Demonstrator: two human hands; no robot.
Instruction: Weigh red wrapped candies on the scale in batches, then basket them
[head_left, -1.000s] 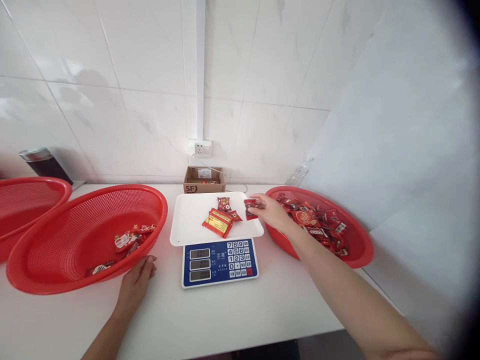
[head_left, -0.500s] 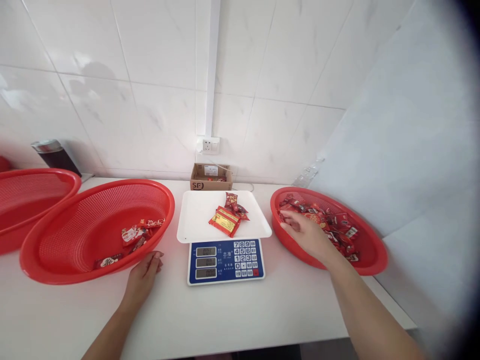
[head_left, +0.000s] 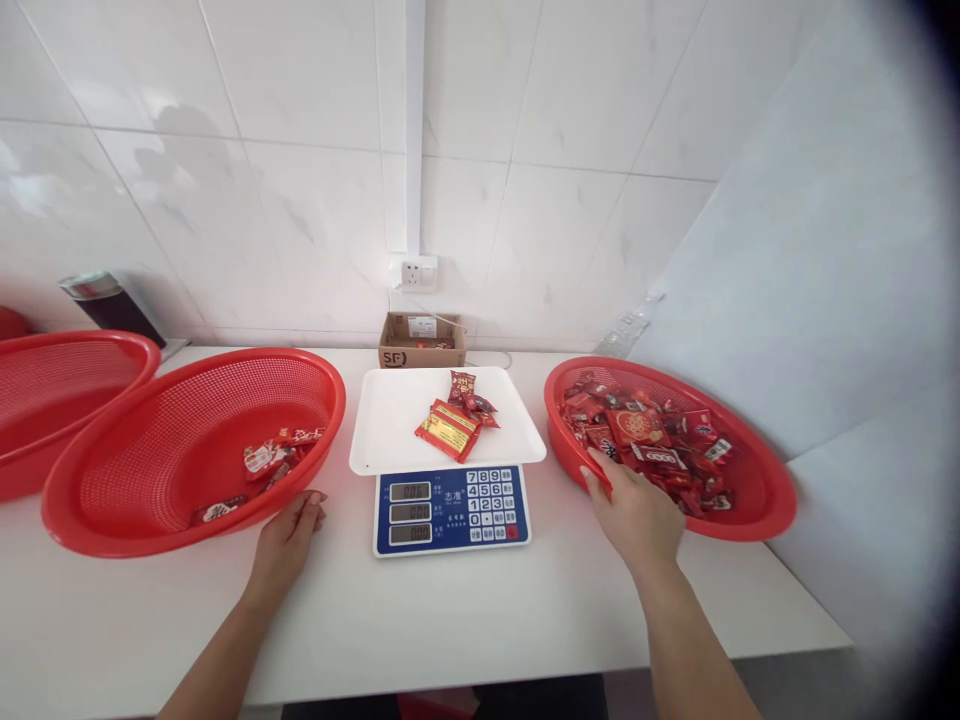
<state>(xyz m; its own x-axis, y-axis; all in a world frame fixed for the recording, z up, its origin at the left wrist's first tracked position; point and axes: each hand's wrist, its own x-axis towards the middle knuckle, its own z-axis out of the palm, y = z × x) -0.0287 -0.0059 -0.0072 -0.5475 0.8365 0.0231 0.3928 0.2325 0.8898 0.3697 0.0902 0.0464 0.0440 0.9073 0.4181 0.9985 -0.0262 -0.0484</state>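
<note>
Head view: the right hand is at the near rim of the right basket, a red oval one, with thumb and fingers close together there. Whether this grip pinches the rim or only rests on it, I cannot tell. Inside, just beyond the fingertips, lies a heap of red wrapped packets, some with pale labels. The left hand rests on the white tabletop just beside the middle basket, fingers bent inward; the inside of that grip is hidden, so I cannot tell if it closes on anything.

Between the two hands stands a scale with a blue keypad panel and three displays, their digits too faint to read with certainty. On its white tray, right of centre, a red-and-gold packet lies touching smaller dark red packets behind it. A few more wrapped pieces lie in the middle basket, toward its right side. Another red basket stands at the far left, with a dark flask behind it. A cardboard box sits behind the tray, under a wall socket.
</note>
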